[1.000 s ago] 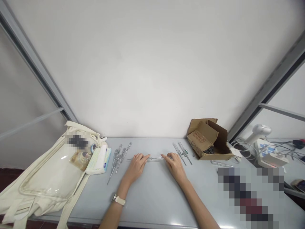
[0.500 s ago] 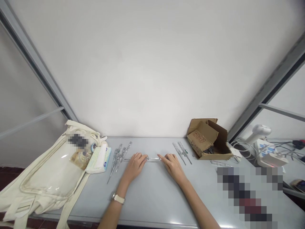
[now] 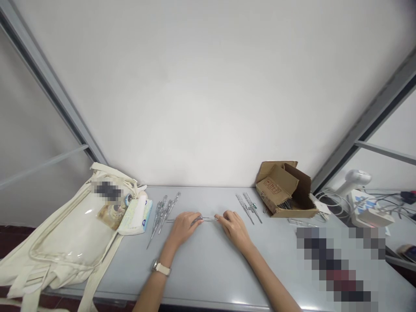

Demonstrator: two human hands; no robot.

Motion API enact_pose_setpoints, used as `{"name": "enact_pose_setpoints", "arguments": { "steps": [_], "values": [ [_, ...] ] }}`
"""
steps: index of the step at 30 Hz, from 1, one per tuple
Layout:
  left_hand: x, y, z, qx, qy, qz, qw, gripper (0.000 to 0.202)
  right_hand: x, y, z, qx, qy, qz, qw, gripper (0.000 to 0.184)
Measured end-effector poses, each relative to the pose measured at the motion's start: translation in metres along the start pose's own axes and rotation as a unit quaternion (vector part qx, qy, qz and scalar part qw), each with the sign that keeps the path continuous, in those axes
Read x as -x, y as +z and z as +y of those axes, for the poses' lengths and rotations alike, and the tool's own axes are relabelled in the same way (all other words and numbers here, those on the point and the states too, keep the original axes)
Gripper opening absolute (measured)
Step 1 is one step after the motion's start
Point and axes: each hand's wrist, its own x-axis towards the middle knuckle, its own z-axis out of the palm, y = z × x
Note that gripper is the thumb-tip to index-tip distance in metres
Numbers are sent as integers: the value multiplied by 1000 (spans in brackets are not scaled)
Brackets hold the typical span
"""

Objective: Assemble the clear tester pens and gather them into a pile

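One clear-handled tester screwdriver (image 3: 208,218) lies level across the table (image 3: 208,264), its slim body spanning the short gap between the two hands and its ends pointing sideways. The step in hand looks like handling this single tool with both hands at once. The left hand (image 3: 183,227) sits palm down at one end, with its fingers (image 3: 194,219) curled narrowly over the tool in what appears to be a pinch, though they hide part of it. The right hand (image 3: 234,229) sits at the other end, its fingers closed together and their tips at the tool; whether they grip it or only touch it cannot be told. A wristwatch (image 3: 161,269) circles the left wrist. Just left of the hands, several more tester screwdrivers (image 3: 162,214) lie fanned on the table, and two others (image 3: 248,208) lie just right of them. Farther right stands an open cardboard box (image 3: 286,190) with more tools inside, and one tester (image 3: 302,223) lies before it. Farther left lie a pack of wet wipes (image 3: 135,215) and a canvas tote bag (image 3: 65,229) with a clear front pocket.
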Motion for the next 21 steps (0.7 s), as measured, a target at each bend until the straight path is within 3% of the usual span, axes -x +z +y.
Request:
{"name": "enact_pose_setpoints", "arguments": {
  "steps": [11,21],
  "values": [
    [0,1,0,-10,-20,22,1000,30,0,1,-2,-33,-8,-12,999,40],
    [0,0,3,-17,-19,11,1000,27,1,-1,-2,-62,3,-34,998,36]
  ]
}}
